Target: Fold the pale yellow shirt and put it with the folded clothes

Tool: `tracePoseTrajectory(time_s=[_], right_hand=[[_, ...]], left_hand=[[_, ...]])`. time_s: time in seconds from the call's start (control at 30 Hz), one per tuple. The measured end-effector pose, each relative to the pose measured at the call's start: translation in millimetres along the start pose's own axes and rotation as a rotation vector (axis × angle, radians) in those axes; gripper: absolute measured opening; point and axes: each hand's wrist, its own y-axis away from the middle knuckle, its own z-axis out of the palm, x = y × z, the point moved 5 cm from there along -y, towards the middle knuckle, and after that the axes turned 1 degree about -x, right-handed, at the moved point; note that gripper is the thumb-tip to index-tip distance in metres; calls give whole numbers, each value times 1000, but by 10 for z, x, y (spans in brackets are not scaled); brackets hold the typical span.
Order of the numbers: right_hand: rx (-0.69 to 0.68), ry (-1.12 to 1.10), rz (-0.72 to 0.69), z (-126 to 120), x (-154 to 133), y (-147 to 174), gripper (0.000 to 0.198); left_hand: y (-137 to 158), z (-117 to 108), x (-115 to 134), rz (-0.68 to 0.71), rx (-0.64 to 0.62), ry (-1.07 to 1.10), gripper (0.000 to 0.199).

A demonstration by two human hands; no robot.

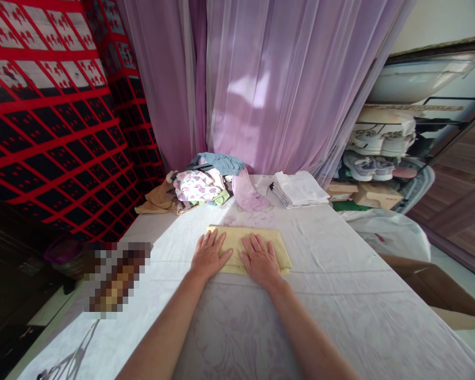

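A folded yellow cloth lies flat in front of me on the table. My left hand rests palm down on its left end, fingers spread. On the right part of the same cloth lies my right hand, also flat with its fingers apart. Both hands press on the cloth from above, and neither grips it. The cloth is a neat rectangle, and its layers show along the right edge.
A heap of mixed clothes sits at the table's back left. Behind to the right is a stack of folded white cloths. A pixelated object and a cord lie at left. Right of the table stand a cardboard box and a shoe rack.
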Motion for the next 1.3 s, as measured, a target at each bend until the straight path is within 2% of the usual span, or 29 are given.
tracePoseTrajectory(time_s=[0.2, 0.3, 0.37, 0.43, 0.53, 0.6, 0.7, 0.97, 1.3], right_hand=[[-64, 67, 121, 6, 392, 147, 56], [-70, 71, 168, 5, 502, 193, 57], [-65, 71, 170, 3, 512, 206, 57], [-62, 71, 175, -5, 502, 211, 57], [-63, 75, 182, -24, 484, 217, 56], [-63, 76, 179, -31, 479, 219, 56], [-61, 72, 174, -24, 487, 218, 56], [-60, 60, 178, -9, 497, 218, 56], [-13, 21, 169, 17, 506, 237, 56]], left_hand=[[-2, -23, -19, -7, -71, -16, 69], [-46, -87, 47, -46, -122, -19, 66], [-96, -128, 172, -88, -99, -35, 63], [-144, -135, 361, -102, -22, -50, 61], [-164, -29, 645, -49, 63, -21, 57], [-138, 60, 721, -30, 81, 1, 57], [-73, 111, 627, -38, 75, 9, 57], [60, 15, 139, -91, 53, -27, 65], [93, 28, 24, -111, 65, 22, 59]])
